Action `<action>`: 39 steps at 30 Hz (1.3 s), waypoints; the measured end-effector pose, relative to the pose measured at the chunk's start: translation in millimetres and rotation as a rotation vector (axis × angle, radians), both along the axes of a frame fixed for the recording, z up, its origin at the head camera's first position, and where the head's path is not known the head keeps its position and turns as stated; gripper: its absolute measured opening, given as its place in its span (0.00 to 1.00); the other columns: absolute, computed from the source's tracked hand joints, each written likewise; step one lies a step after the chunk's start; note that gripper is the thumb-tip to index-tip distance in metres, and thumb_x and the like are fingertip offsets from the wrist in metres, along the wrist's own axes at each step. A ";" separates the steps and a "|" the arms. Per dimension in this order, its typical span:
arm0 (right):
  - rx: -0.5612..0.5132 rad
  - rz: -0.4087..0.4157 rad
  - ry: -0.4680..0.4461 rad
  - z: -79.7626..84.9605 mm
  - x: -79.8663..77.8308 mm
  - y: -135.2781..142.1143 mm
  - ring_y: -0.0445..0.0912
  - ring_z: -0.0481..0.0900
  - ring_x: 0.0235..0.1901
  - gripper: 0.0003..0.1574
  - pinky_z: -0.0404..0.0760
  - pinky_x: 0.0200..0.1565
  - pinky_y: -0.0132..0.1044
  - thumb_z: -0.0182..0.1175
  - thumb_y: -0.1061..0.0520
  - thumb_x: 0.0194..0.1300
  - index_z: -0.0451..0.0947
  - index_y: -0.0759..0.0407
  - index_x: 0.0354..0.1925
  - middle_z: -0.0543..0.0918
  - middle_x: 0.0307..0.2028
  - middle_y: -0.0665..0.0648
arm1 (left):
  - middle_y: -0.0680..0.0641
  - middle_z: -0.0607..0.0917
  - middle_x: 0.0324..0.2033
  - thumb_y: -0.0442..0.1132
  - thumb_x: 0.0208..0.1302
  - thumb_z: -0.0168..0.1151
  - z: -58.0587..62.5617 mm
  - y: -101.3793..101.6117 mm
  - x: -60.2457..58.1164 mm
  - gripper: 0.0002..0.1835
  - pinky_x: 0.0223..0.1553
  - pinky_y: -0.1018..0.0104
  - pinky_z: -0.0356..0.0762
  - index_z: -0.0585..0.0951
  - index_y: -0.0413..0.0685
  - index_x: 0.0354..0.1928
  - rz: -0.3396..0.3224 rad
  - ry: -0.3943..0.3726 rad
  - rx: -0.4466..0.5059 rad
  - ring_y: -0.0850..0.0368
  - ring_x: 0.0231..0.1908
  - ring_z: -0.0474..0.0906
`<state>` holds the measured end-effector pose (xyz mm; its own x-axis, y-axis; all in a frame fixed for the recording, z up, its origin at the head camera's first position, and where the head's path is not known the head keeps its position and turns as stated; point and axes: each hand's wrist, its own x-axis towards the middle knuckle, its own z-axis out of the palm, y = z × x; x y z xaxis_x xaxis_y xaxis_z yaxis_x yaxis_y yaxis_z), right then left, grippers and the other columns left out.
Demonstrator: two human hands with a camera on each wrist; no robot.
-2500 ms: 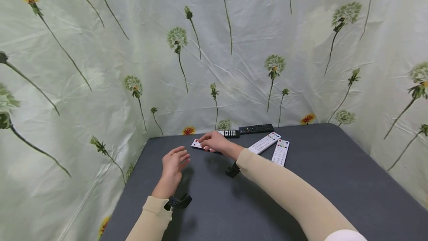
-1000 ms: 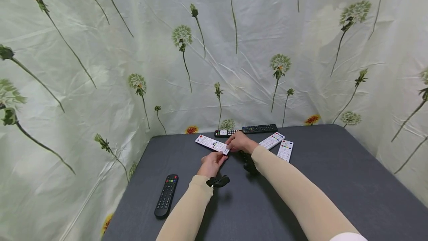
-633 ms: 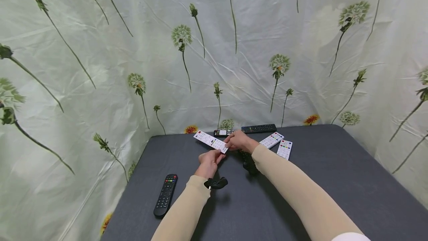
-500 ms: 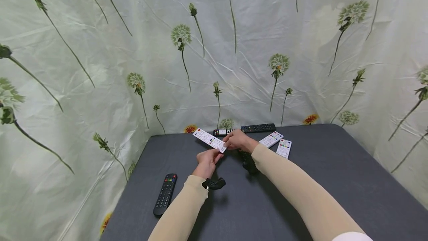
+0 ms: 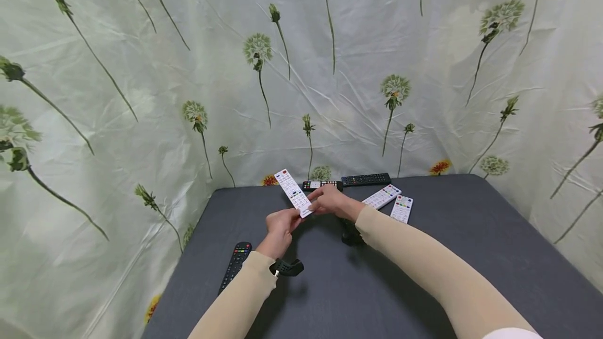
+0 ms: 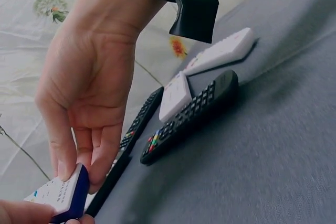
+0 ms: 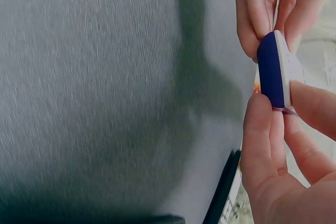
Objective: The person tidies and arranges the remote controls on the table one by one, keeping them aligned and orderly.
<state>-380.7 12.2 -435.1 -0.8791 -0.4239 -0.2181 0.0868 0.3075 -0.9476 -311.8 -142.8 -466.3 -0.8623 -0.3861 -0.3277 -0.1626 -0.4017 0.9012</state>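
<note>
— As the white remote [image 5: 293,191] swings up and round, left hand [image 5: 280,225] and right hand [image 5: 331,201] both pinch its near end!
— Clear of the table [image 5: 320,286]?
— Seemingly, though the gap beneath is hard to see; pick-up looks done.

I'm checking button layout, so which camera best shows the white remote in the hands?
The head view: nearly the whole button face of the held remote shows there. The left wrist view catches mainly its near end; the right wrist view shows mostly a dark blue surface, its white face foreshortened.
</note>
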 end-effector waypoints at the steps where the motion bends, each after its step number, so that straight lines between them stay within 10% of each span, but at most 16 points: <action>1: -0.016 -0.002 -0.010 -0.1 2.5 -1.3 0.47 0.86 0.36 0.26 0.82 0.53 0.52 0.67 0.73 0.59 0.80 0.70 0.57 0.83 0.46 0.64 | 0.36 0.88 0.36 0.22 0.55 0.71 0.7 -2.3 3.2 0.14 0.36 0.64 0.86 0.86 0.28 0.45 -0.005 0.002 -0.016 0.51 0.32 0.88; 19: -0.124 0.085 -0.043 2.3 41.3 -21.7 0.49 0.86 0.34 0.25 0.83 0.51 0.54 0.69 0.73 0.54 0.78 0.71 0.52 0.83 0.40 0.65 | 0.36 0.86 0.45 0.24 0.60 0.69 12.8 -42.4 51.0 0.14 0.52 0.47 0.80 0.86 0.30 0.49 -0.116 0.086 -0.235 0.51 0.38 0.87; 39: -0.176 0.205 -0.129 -11.3 97.2 -37.1 0.51 0.88 0.30 0.14 0.84 0.47 0.55 0.70 0.69 0.58 0.79 0.74 0.42 0.86 0.35 0.65 | 0.40 0.87 0.39 0.27 0.58 0.72 12.5 -90.7 106.0 0.15 0.42 0.54 0.86 0.85 0.31 0.48 -0.362 0.040 -0.503 0.49 0.35 0.86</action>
